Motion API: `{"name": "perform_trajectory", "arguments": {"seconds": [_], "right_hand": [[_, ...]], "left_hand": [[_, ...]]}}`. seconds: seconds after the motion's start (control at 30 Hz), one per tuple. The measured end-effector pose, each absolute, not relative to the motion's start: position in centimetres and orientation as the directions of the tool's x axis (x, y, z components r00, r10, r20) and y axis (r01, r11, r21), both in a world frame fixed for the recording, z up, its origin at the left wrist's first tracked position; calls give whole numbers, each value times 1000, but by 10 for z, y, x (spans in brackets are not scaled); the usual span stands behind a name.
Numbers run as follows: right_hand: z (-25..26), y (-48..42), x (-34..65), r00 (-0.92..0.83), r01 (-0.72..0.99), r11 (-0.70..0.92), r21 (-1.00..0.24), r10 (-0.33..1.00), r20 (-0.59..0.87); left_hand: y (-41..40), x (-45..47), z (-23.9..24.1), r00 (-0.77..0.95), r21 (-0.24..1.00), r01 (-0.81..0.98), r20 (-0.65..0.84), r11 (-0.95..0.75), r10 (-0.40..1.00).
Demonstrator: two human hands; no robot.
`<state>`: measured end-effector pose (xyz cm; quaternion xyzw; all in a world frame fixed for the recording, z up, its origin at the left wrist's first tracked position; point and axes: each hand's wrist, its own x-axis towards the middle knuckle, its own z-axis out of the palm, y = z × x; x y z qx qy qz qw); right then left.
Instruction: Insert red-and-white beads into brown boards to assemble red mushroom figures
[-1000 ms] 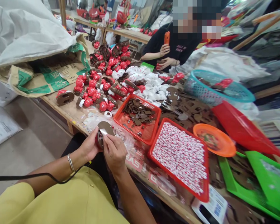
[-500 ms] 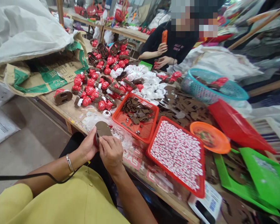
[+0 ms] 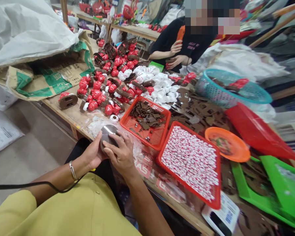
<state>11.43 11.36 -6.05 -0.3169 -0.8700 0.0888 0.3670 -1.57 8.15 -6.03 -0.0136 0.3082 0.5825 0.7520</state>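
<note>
Just over the table's near edge, a rounded brown plastic base (image 3: 108, 131) is held between both hands, its smooth face turned up and shining. My left hand (image 3: 94, 152) grips it from the left side. My right hand (image 3: 121, 152) lies across its right part, fingers curled over the top. What is under the base is hidden by the hands. Beyond it sits a small white ring-shaped piece (image 3: 114, 118). Clear plastic film (image 3: 135, 144) lies beside my right hand.
A red basket (image 3: 152, 144) holds brown pieces; a red tray (image 3: 186, 201) holds small white-and-red parts. Red figures on brown bases (image 3: 95, 95) and white pieces (image 3: 159, 85) are heaped behind. A co-worker (image 3: 173, 49) holds an orange tool. An orange plate (image 3: 241, 154) and blue basket (image 3: 204, 93) stand right.
The brown base has tilted, so its face now catches the light. My right fingers have moved from its near edge up over its top. The view has shifted slightly.
</note>
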Motion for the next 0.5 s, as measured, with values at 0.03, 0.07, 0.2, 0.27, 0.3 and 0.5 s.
{"name": "perform_trajectory", "arguments": {"seconds": [0.03,0.07,0.2,0.27,0.3,0.5], "right_hand": [[-60,114,116,-552,477,781,-404,623,553],[-60,114,119,-575,455,780,-430,626,527],[-65,114,134,-392,298,649,-700,752,530],[-71,115,139,-168,174,453,-874,888,427],[-74,114,140,-113,108,336,-935,939,325],[-94,106,120,-248,-133,-163,-978,961,-126]], "left_hand": [[82,-17,-59,130,346,-879,-490,329,862],[84,-19,-59,121,353,-876,-498,329,858],[95,-28,-53,40,395,-881,-485,260,873],[99,-30,-50,-9,418,-883,-468,212,883],[100,-30,-50,-25,427,-883,-458,196,889],[92,-19,-58,-46,503,-845,-403,179,914]]}}
